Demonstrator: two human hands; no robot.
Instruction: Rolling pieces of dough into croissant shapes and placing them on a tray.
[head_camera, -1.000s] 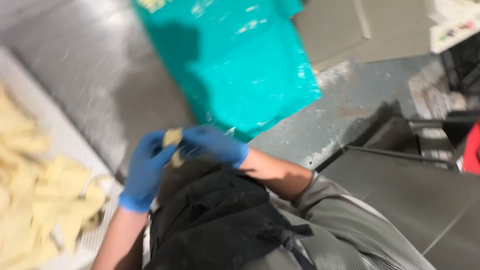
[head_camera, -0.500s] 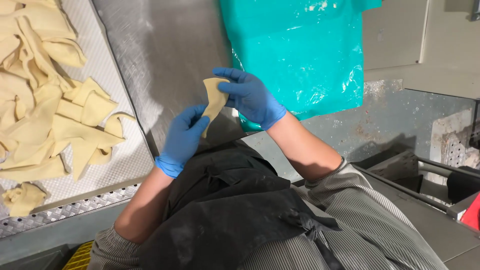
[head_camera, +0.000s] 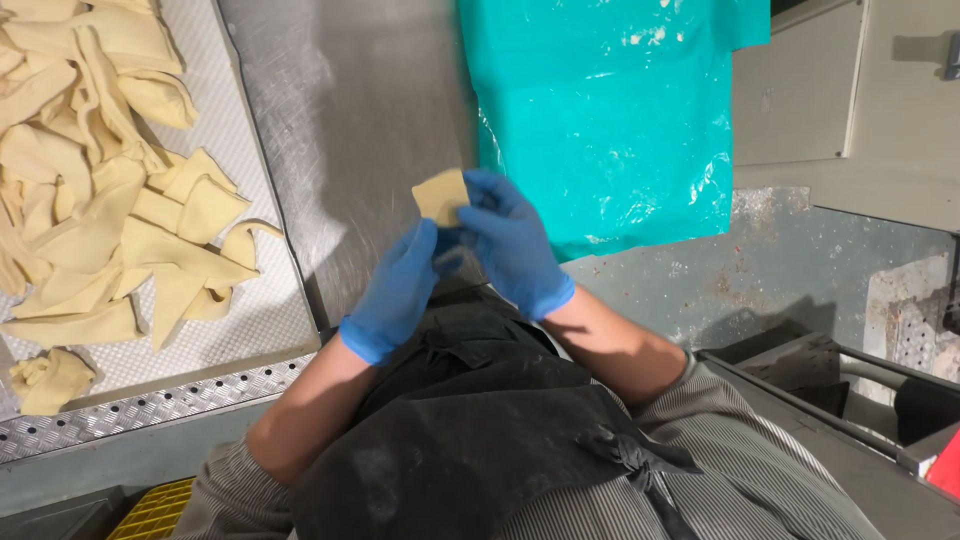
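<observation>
Dough piece (head_camera: 441, 196) now folded smaller; both hands' grip tightened.

Bare steel table (head_camera: 350, 120) lies open between the dough pile (head_camera: 100, 200) and teal sheet (head_camera: 600, 110).

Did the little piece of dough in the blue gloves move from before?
Cannot tell. The head camera itself shifted. The dough piece stays pinched between the left hand and right hand, just off the teal sheet's lower left edge, as half a second ago.

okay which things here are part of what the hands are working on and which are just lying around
In hand:
- small pale square dough piece, held by blue-gloved left hand and right hand
- pile of pale dough scraps

Lying about:
- teal plastic sheet
- yellow crate
</observation>
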